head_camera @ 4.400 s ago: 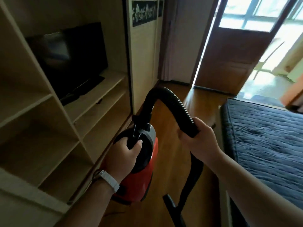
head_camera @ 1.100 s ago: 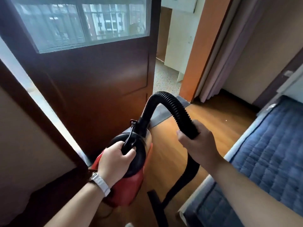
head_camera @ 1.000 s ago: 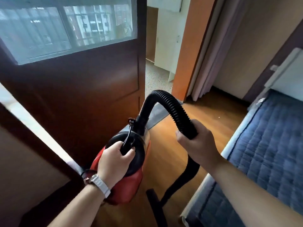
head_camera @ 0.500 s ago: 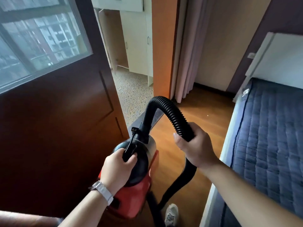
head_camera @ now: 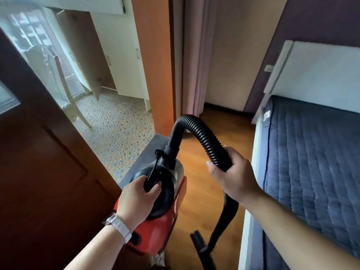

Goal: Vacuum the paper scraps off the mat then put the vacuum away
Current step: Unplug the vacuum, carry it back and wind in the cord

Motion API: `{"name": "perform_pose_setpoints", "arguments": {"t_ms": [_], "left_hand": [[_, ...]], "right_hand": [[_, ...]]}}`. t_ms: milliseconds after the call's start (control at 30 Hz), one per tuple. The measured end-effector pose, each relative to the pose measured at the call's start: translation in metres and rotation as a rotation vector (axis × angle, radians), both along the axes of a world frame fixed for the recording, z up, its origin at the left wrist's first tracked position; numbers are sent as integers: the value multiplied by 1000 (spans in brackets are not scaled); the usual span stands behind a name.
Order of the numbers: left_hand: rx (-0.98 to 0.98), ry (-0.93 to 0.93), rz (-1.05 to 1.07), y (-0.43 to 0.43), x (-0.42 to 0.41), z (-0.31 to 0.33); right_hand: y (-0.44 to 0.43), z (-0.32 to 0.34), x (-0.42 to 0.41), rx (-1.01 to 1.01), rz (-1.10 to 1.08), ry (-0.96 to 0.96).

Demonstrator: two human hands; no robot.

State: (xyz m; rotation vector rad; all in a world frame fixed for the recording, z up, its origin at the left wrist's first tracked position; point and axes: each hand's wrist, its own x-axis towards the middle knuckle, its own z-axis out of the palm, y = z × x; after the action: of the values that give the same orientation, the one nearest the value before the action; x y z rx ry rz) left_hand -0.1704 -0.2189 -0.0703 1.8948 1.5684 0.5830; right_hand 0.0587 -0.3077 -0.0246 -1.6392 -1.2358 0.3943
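Left hand (head_camera: 136,197): fingers curled tight round the black carry handle (head_camera: 153,176) on top of the vacuum (head_camera: 161,227), thumb over the front. It bears the red body's weight. Silver watch (head_camera: 118,227) on that wrist.

Right hand (head_camera: 233,176): closed round the ribbed black hose (head_camera: 196,129) to the right of the vacuum and about level with its top. The thumb lies along the near side.

The hose leaves the vacuum's front end, arches up and over, passes through the right fist and drops away. The nozzle (head_camera: 200,248) hangs low to the right of the vacuum, apparently just above the wood floor (head_camera: 198,191). I cannot tell if it touches.

Step, as I judge it: transit. The vacuum is carried off the floor in both hands and is not being worked. No paper scraps show clearly, so I cannot say whether this leg heads to the mat or to storage.

Next move calls for steering the body and the dangling nozzle clear of obstacles, then either setting the vacuum down and bringing the nozzle to the scraps, or stowing it.

Surroundings from the vacuum:
- Dark wooden door (head_camera: 39,172) close on the left, standing open.
- Grey threshold strip (head_camera: 148,152) just ahead. It could be a mat, but I am not sure.
- Pebble floor (head_camera: 116,129) and pale cabinets (head_camera: 120,65) beyond the strip.
- Blue quilted bed (head_camera: 311,162) to the right, past the hose.
- Curtain (head_camera: 192,55) ahead, against the far wall.
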Motion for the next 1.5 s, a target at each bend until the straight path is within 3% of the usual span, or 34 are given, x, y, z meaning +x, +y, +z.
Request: {"name": "perform_pose_setpoints", "arguments": {"t_ms": [267,533,800,1067,1500], "left_hand": [[-47,-3,-192,161,98,-43],[-40,-7,-386,310,211,-24],[12,-10,-477,412,309,-11],[17,-13,-443,492,422,-21],[39,3,-344,612,597,-12]], "right_hand": [[128,-23,88,-146,-213,-92],[250,8,173,-247,-458,-156],[329,13,239,-189,-581,-112],[416,-5,346,-121,-586,1],[543,-19,534,-215,-549,91]]}}
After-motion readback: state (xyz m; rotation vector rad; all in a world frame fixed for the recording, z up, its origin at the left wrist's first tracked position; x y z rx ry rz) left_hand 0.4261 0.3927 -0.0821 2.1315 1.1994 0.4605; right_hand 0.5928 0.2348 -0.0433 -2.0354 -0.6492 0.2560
